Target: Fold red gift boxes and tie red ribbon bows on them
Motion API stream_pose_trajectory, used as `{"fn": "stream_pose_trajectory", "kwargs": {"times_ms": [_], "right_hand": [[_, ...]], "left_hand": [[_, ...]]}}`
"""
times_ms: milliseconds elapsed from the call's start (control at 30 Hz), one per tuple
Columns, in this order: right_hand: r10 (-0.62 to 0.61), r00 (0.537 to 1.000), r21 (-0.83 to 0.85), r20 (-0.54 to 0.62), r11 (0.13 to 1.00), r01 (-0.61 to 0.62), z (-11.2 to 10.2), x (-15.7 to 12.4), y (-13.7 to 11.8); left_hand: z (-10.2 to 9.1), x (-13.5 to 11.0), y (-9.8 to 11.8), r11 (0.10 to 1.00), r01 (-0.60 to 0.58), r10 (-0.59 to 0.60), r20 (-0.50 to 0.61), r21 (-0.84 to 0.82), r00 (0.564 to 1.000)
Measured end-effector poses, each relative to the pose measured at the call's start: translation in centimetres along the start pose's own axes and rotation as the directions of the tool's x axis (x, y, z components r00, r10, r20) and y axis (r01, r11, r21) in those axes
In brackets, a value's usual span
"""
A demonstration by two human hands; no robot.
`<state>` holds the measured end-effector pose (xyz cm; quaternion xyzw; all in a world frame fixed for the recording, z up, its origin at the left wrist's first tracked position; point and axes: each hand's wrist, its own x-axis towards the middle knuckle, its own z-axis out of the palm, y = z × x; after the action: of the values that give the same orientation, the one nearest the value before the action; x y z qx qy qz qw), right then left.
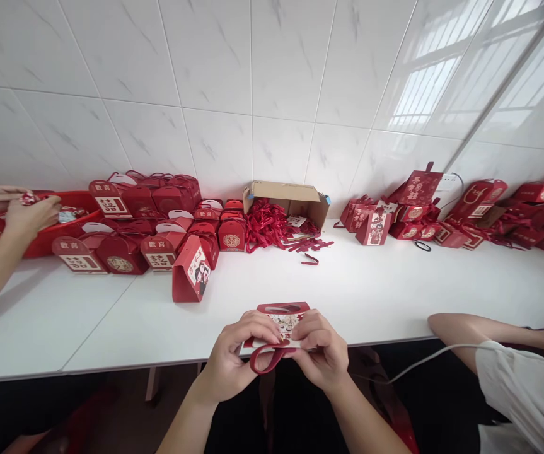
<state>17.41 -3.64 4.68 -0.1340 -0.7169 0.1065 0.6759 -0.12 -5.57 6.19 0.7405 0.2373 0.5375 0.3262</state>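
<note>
My left hand (234,356) and my right hand (321,353) are both closed on a small red gift box (283,318) with a picture on its face, held at the near edge of the white table (370,290). A red ribbon (266,358) loops down from between my fingers below the box. A finished red gift box (191,270) stands upright on the table just beyond, to the left.
Rows of red gift boxes (153,221) line the wall at left. An open cardboard carton (290,198) spills red ribbons. More red boxes (442,214) pile at right. Another person's hands (16,208) work at a red basket (70,217) far left; another's arm (489,331) rests at right.
</note>
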Motion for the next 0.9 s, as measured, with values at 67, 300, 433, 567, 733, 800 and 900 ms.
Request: {"fn": "stream_pose_trajectory", "kwargs": {"times_ms": [67, 300, 433, 567, 733, 800, 900], "right_hand": [[0.002, 1.0, 0.014, 0.007, 1.0, -0.002, 0.1, 0.1, 0.1], [0.183, 0.961, -0.068, 0.208, 0.983, -0.173, -0.9, 0.9, -0.3], [0.266, 0.886, -0.18, 0.38, 0.961, -0.212, -1.8, 1.5, -0.7], [0.271, 0.855, -0.197, 0.443, 0.959, -0.202, -2.1, 2.0, -1.0], [0.296, 0.831, -0.198, 0.472, 0.954, -0.227, -2.2, 2.1, -1.2], [0.304, 0.825, -0.192, 0.476, 0.952, -0.239, -2.1, 2.1, -1.2], [0.316, 0.822, -0.182, 0.473, 0.949, -0.259, -2.1, 2.0, -1.1]], "left_hand": [[0.0, 0.1, 0.1, 1.0, -0.011, 0.011, -0.015, -0.009, 1.0], [-0.9, 0.4, 0.8, 0.958, -0.089, 0.09, 0.008, 0.273, 0.996], [-1.2, 0.5, 1.0, 0.92, -0.129, 0.116, 0.058, 0.37, 0.992], [-1.1, 0.5, 0.9, 0.91, -0.137, 0.112, 0.087, 0.39, 0.99], [-1.0, 0.5, 0.7, 0.907, -0.126, 0.096, 0.092, 0.402, 0.991], [-0.9, 0.5, 0.6, 0.908, -0.123, 0.095, 0.088, 0.401, 0.992], [-0.8, 0.5, 0.6, 0.909, -0.119, 0.1, 0.069, 0.398, 0.993]]}}
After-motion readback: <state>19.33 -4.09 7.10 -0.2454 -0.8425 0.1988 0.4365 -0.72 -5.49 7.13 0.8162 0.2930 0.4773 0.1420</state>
